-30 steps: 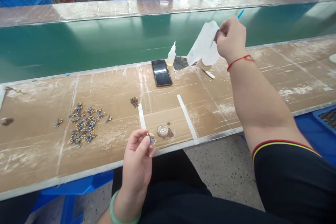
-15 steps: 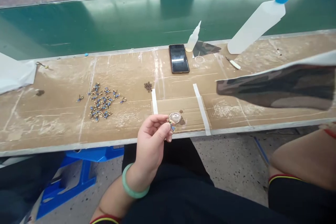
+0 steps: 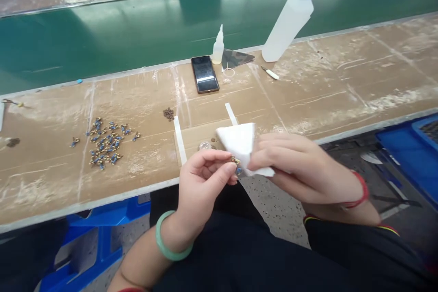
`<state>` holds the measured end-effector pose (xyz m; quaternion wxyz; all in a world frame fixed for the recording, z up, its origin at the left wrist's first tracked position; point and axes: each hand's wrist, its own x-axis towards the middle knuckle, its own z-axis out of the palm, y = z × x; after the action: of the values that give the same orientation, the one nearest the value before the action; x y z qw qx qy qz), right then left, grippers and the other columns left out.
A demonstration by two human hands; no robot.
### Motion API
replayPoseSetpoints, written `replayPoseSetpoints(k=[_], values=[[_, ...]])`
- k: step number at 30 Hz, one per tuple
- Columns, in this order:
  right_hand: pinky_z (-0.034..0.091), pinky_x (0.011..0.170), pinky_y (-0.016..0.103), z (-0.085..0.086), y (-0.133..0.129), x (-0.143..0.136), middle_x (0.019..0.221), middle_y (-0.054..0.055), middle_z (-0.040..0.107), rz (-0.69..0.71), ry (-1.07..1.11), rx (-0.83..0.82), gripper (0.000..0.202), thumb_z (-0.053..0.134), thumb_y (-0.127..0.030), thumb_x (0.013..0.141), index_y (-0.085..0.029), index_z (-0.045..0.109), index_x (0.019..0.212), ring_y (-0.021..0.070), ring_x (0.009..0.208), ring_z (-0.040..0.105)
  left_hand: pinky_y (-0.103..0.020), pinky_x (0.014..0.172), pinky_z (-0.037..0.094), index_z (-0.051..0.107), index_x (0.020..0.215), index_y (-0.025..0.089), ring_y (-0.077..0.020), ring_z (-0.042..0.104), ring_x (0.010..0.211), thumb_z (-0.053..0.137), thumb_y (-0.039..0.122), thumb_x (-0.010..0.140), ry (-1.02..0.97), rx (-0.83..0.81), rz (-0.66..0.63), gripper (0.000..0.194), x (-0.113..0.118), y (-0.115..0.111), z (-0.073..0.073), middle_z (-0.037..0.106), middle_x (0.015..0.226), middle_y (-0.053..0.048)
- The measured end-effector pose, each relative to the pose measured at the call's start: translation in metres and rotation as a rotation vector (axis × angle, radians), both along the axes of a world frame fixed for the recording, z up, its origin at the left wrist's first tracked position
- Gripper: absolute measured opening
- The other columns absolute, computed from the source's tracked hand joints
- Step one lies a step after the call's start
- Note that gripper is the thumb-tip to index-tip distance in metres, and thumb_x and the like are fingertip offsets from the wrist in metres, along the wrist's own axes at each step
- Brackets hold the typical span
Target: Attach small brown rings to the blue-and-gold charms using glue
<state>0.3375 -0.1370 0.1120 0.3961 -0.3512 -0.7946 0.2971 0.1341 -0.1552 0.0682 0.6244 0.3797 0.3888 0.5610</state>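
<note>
My left hand pinches a small gold and blue metal piece between thumb and fingertips. In my right hand is a folded white cloth, pressed close against that piece; whether they touch I cannot tell. Just beyond my left fingers, a small clear round dish rests on a taped-down cardboard sheet. To the left lies a loose pile of similar gold and blue pieces, with one piece apart from it.
A heap of small brown rings lies left of the cardboard. Farther back are a phone, a small dropper bottle, a camouflage scrap, a white-handled blade and a large bottle with a blue nozzle. A green wall borders the bench.
My right hand has come in from the right with the cloth and reached my left hand. The camouflage sheet at the right no longer shows there. The view has shifted to the right.
</note>
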Motion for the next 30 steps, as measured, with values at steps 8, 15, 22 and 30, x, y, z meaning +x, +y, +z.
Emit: replayPoseSetpoints(k=[8, 15, 22, 30], values=[[0.057, 0.063, 0.031, -0.020, -0.012, -0.016, 0.079, 0.000, 0.080, -0.165, 0.224, -0.131, 0.014, 0.077, -0.019, 0.096, -0.028, 0.076, 0.087, 0.0170, 0.068, 0.073, -0.019, 0.069, 0.070, 0.090, 0.092, 0.025, -0.0155, 0.084, 0.075, 0.090, 0.008, 0.086, 0.239, 0.353, 0.162, 0.018, 0.013, -0.003, -0.005, 0.088, 0.087, -0.002], [0.052, 0.059, 0.027, -0.033, -0.012, -0.028, 0.071, -0.002, 0.071, -0.284, 0.394, -0.273, 0.012, 0.075, -0.017, 0.086, -0.025, 0.071, 0.078, 0.0136, 0.063, 0.064, -0.023, 0.072, 0.070, 0.089, 0.096, 0.024, -0.0182, 0.085, 0.082, 0.083, 0.006, 0.090, 0.409, 0.489, 0.190, 0.020, 0.015, -0.001, -0.010, 0.089, 0.093, -0.003], [0.047, 0.055, 0.026, -0.047, -0.006, -0.035, 0.069, -0.003, 0.062, -0.219, 0.546, -0.464, 0.010, 0.074, -0.019, 0.082, -0.024, 0.067, 0.076, 0.0120, 0.060, 0.056, -0.029, 0.071, 0.069, 0.087, 0.093, 0.026, -0.0202, 0.084, 0.081, 0.081, 0.008, 0.092, 0.558, 0.628, 0.254, 0.019, 0.011, 0.002, -0.016, 0.089, 0.090, -0.003], [0.050, 0.059, 0.027, -0.055, -0.009, -0.044, 0.071, -0.002, 0.064, -0.334, 0.555, -0.413, 0.012, 0.076, -0.018, 0.079, -0.024, 0.068, 0.075, 0.0140, 0.064, 0.060, -0.031, 0.072, 0.071, 0.087, 0.087, 0.026, -0.0215, 0.084, 0.081, 0.084, 0.014, 0.090, 0.521, 0.521, 0.175, 0.013, 0.007, 0.006, -0.017, 0.088, 0.089, -0.005]])
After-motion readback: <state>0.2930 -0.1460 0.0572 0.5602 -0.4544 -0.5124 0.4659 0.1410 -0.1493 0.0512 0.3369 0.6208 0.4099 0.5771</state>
